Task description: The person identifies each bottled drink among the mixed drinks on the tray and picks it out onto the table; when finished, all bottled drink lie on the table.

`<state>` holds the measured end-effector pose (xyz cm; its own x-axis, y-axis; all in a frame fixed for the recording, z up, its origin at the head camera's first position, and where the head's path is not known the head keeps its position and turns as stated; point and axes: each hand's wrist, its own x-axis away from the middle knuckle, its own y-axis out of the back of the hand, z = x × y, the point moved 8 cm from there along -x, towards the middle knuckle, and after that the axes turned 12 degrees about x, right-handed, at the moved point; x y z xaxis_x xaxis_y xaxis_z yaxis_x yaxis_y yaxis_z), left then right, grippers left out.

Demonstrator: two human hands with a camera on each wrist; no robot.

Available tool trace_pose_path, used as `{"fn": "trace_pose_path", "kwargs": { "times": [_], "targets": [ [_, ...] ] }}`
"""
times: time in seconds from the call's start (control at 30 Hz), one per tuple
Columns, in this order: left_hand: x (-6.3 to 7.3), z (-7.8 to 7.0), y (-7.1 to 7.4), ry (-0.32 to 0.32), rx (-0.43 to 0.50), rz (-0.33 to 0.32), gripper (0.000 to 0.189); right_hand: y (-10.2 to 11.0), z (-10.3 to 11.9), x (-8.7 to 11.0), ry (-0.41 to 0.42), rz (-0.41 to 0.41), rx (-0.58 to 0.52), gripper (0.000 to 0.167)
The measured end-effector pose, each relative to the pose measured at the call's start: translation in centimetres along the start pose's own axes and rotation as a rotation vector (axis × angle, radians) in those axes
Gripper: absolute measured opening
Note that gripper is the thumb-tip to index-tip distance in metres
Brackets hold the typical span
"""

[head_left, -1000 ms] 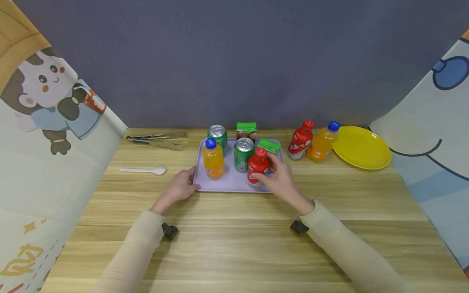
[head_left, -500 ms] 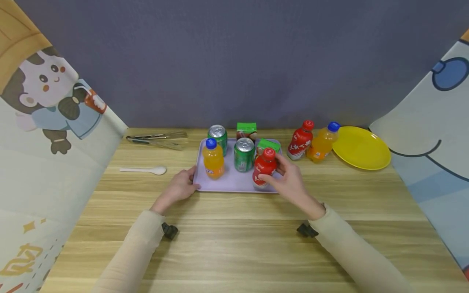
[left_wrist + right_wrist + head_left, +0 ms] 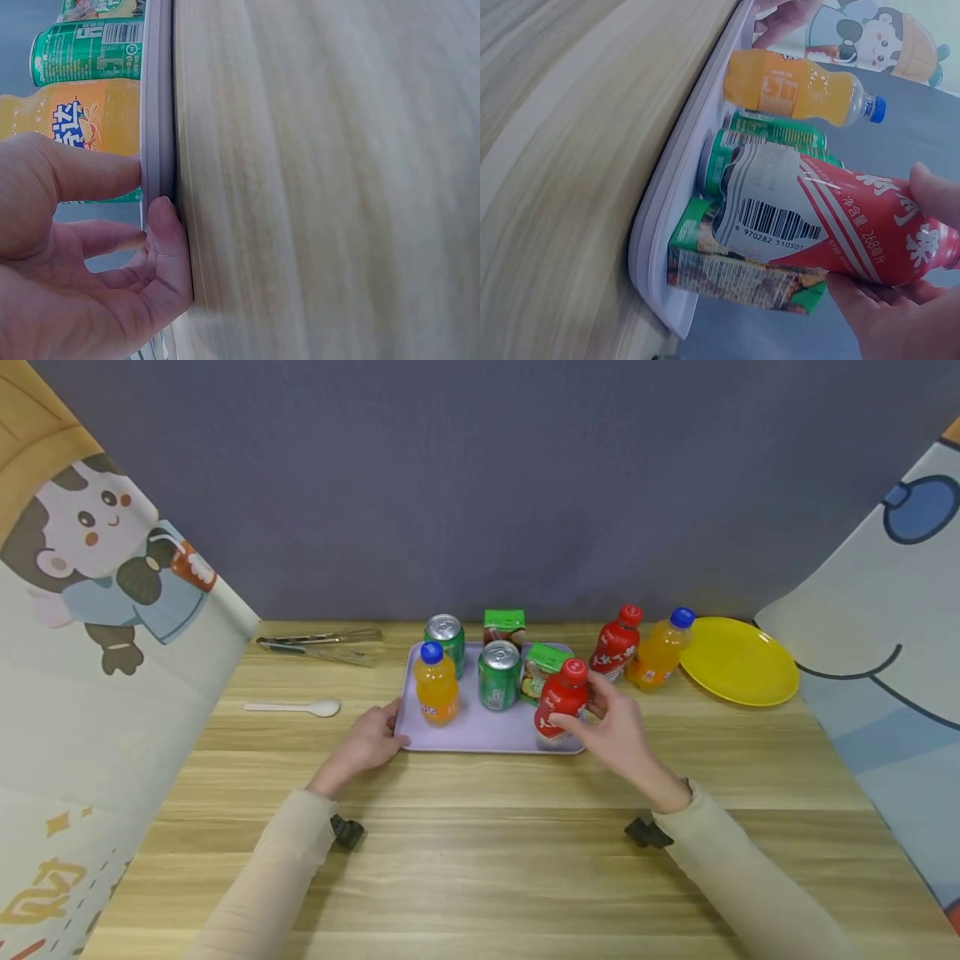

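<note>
My left hand (image 3: 366,742) grips the left edge of a lilac tray (image 3: 480,740); in the left wrist view the thumb and fingers pinch its rim (image 3: 157,112). My right hand (image 3: 621,737) holds a red drink bottle (image 3: 562,697) over the tray's front right corner. Its base sits slightly above the tray surface in the right wrist view, where the bottle (image 3: 840,217) looks tilted. On the tray stand an orange soda bottle (image 3: 437,692), a green can (image 3: 498,681) in front, another green can (image 3: 447,635) behind and a green-topped carton (image 3: 534,678).
A second green-topped carton (image 3: 504,625) stands at the back, its base hidden. Right of the tray are another red bottle (image 3: 617,645), another orange bottle (image 3: 660,653) and a yellow plate (image 3: 738,662). Metal tongs (image 3: 322,646) and a white spoon (image 3: 296,707) lie to the left.
My right hand has moved the red bottle rightward along the tray's front, uncovering more of the carton behind it. The left hand and the tray stay put.
</note>
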<state>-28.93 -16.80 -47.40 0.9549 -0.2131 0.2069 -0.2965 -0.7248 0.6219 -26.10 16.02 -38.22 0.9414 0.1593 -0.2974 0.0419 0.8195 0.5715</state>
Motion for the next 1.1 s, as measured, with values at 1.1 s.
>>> {"fn": "trace_pose_path", "kwargs": {
  "times": [1.1],
  "targets": [
    [0.1,-0.1,0.1,0.001,0.002,0.007,0.073,5.9,-2.2,-0.1,-0.064,-0.141,0.098,0.055]
  ]
}}
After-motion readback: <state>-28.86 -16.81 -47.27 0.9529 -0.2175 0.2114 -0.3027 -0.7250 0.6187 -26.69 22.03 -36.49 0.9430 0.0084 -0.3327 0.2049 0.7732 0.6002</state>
